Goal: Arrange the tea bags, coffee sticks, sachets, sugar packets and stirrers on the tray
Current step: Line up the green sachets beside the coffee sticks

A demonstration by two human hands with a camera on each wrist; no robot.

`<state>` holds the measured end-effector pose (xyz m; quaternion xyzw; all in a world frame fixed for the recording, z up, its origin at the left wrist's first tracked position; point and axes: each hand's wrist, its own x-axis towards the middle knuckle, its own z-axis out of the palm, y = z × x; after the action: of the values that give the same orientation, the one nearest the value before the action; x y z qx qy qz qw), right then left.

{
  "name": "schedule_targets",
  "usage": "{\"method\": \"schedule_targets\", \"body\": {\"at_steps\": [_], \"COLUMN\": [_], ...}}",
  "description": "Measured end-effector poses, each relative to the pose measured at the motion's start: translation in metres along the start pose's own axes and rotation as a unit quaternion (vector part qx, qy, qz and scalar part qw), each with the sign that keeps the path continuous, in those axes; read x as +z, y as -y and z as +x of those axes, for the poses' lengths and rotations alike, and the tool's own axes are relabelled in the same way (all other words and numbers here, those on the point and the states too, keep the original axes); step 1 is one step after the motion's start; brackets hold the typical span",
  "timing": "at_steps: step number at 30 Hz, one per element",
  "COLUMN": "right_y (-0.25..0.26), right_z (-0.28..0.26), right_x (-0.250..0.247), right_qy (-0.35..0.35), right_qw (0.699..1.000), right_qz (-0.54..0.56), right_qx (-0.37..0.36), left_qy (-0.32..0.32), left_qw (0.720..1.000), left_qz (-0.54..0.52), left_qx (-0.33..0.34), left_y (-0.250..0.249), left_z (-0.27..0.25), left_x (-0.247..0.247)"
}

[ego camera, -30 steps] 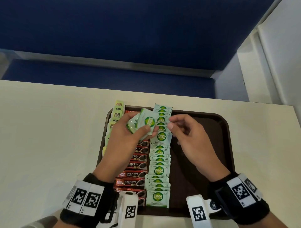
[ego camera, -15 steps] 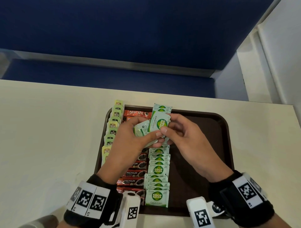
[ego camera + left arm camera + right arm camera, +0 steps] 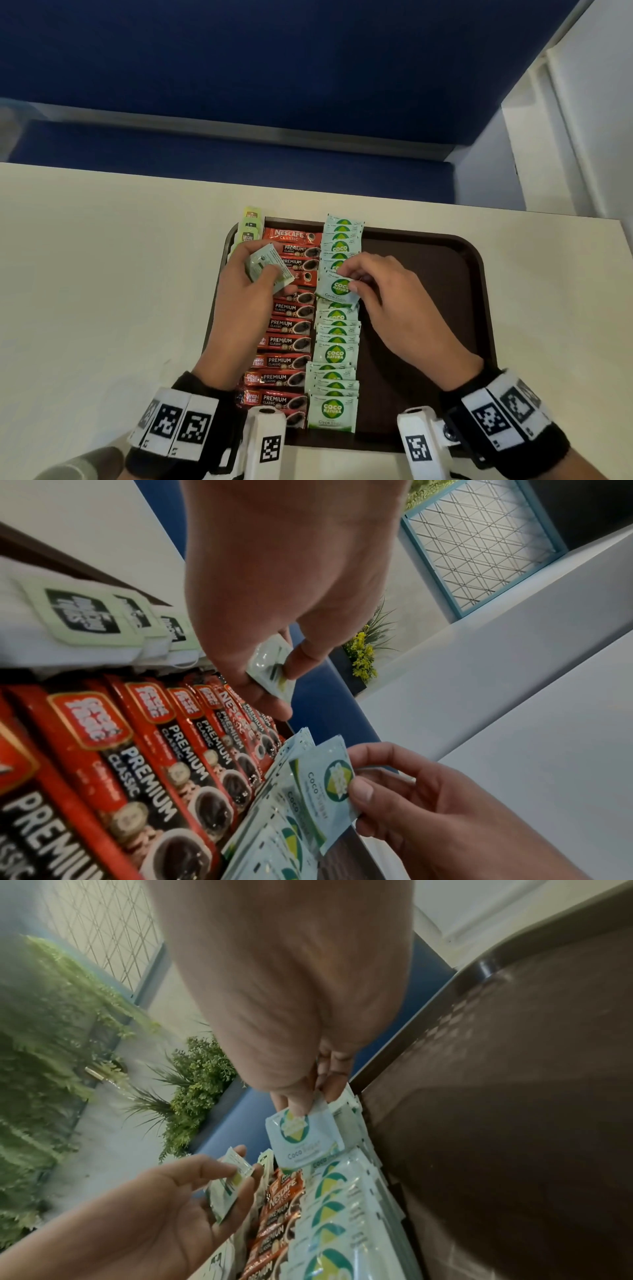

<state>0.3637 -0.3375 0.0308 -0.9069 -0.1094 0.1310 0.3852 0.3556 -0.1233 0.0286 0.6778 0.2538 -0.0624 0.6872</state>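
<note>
A dark brown tray (image 3: 428, 274) lies on the table with three columns on its left half: tea bags (image 3: 249, 226) along the left rim, red coffee sticks (image 3: 284, 342) beside them, and pale green Coco Natura sugar packets (image 3: 337, 353) in the middle. My left hand (image 3: 270, 274) hovers over the coffee sticks and grips a few sugar packets (image 3: 272, 666). My right hand (image 3: 352, 282) pinches one sugar packet (image 3: 339, 286) by its top edge, just above the sugar column (image 3: 329, 1204), its face showing (image 3: 303, 1137).
The tray's right half (image 3: 411, 342) is bare brown surface. The cream table (image 3: 102, 291) spreads wide on the left. A blue bench (image 3: 239, 161) runs behind the table's far edge, and a white wall (image 3: 589, 137) stands at right.
My right hand has taken one sugar packet from the left hand's bunch and drawn it right and down onto the sugar column. The left hand shifted left with the remaining packets.
</note>
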Motion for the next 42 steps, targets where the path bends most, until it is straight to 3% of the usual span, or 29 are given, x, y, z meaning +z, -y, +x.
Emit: {"method": "schedule_targets", "body": {"at_steps": [5, 11, 29, 37, 42], "right_y": [0.001, -0.002, -0.008, -0.01, -0.01], "right_z": [0.005, 0.009, 0.002, 0.001, -0.001], "right_x": [0.004, 0.007, 0.015, 0.015, 0.013], "right_qy": [-0.006, 0.017, -0.012, -0.035, -0.056], "right_qw": [0.999, 0.998, 0.997, 0.998, 0.998], "right_qz": [-0.043, -0.061, -0.079, -0.053, -0.015], "right_qx": [-0.025, -0.013, -0.002, 0.005, 0.013], "left_qy": [-0.023, -0.027, -0.017, -0.015, -0.017], "left_qw": [1.0, 0.999, 0.999, 0.998, 0.999], "left_qz": [-0.013, -0.038, -0.027, -0.053, -0.029], "left_qx": [-0.003, -0.009, -0.002, -0.007, 0.037], "left_y": [0.001, -0.001, 0.001, 0.005, 0.004], "left_z": [0.0, -0.001, 0.001, 0.003, -0.001], "left_x": [-0.004, -0.006, -0.005, 0.0, 0.002]}}
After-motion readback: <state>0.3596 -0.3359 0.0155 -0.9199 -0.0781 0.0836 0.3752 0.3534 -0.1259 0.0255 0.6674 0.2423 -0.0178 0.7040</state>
